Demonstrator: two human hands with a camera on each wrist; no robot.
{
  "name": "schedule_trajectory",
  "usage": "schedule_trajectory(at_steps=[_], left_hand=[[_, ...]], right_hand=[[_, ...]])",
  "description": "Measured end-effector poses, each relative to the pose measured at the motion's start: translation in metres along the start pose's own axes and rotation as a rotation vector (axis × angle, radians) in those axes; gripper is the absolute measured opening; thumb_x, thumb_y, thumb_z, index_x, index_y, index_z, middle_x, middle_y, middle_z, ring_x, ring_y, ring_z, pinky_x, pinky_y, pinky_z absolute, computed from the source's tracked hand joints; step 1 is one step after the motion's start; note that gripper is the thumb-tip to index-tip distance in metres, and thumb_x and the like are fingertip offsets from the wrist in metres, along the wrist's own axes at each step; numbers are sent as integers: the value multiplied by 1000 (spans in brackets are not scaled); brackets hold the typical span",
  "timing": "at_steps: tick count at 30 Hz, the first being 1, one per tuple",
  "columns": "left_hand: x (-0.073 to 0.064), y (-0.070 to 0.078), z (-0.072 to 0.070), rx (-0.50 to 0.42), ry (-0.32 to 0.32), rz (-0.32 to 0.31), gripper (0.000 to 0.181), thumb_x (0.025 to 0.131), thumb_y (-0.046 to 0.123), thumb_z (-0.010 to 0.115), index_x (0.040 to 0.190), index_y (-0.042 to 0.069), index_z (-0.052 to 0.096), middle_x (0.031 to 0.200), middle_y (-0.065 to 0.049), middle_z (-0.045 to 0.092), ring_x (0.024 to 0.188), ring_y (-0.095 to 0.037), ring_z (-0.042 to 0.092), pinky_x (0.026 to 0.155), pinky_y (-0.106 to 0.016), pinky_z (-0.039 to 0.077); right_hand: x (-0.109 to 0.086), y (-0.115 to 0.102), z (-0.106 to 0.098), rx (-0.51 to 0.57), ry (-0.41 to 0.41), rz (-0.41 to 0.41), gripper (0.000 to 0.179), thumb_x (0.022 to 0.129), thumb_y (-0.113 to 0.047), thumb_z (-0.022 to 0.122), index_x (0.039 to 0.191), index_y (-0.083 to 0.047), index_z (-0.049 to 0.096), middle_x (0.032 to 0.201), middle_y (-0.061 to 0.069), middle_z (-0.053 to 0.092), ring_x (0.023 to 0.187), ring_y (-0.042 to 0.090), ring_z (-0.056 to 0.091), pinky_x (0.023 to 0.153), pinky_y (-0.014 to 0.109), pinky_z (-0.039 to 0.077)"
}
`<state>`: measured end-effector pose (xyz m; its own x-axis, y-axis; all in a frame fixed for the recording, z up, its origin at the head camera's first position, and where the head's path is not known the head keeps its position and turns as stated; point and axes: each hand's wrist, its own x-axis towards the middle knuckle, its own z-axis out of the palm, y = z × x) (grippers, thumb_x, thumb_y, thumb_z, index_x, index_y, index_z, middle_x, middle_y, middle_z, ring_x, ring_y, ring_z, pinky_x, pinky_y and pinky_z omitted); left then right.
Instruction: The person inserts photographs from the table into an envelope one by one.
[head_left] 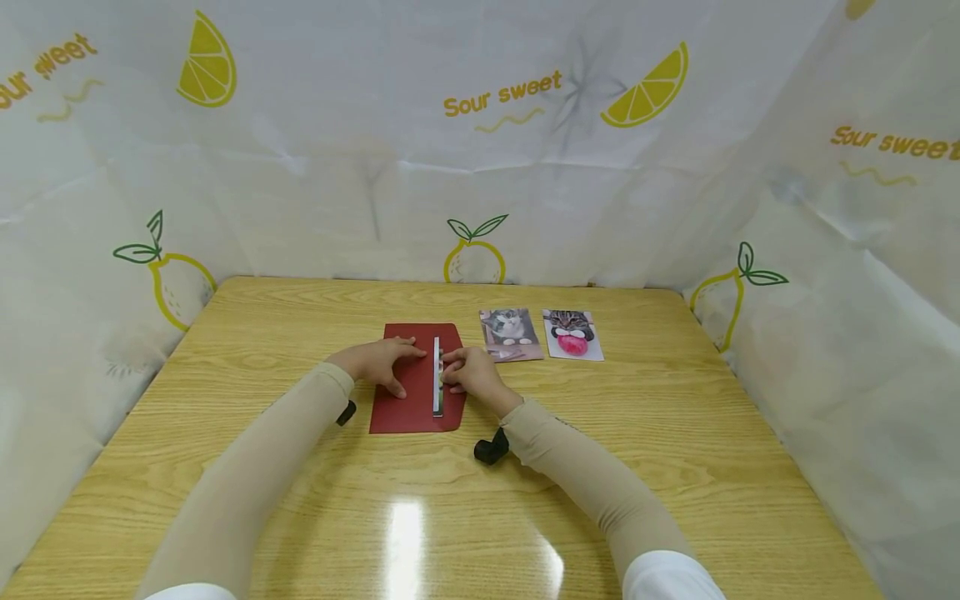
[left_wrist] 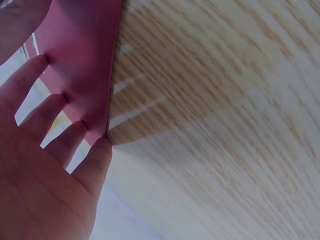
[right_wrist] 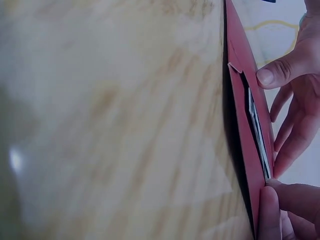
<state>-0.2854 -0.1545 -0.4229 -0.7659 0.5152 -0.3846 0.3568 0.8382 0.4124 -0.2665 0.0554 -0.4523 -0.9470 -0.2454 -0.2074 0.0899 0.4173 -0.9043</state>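
Note:
A red envelope (head_left: 412, 417) lies on the wooden table, its flap opened out to the right. Out of its mouth shows a narrow strip of a photo card (head_left: 437, 400), most of it hidden inside. In the right wrist view, thin card edges (right_wrist: 258, 131) sit between the envelope's red layers. My left hand (head_left: 378, 363) rests on the envelope's left part with fingers spread; in the left wrist view its fingertips (left_wrist: 61, 99) touch the red paper. With thumb and fingertips, my right hand (head_left: 476, 377) pinches the photo card's protruding edge at the mouth.
Right of the envelope lie two cat photos, one of a grey and white cat (head_left: 512, 335) and one of a tabby with a pink ball (head_left: 573, 335). Black wrist camera mounts (head_left: 491, 450) hang under the forearms. A lemon-printed white sheet (head_left: 337, 208) stands behind the table (head_left: 637, 467).

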Motion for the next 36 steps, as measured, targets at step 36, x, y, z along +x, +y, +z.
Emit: schedule_trajectory(at_steps=[36], left_hand=[[-4,3,0,2,4,8,79,83,25,77,151,16,37,162,-15,15,148,-39,14,114,-54,29]], right_hand=[[-19,27,-151,258,302,-82,43,96,-8,60,136,5,49,98,-1,57,98,18,65,92,36,53]])
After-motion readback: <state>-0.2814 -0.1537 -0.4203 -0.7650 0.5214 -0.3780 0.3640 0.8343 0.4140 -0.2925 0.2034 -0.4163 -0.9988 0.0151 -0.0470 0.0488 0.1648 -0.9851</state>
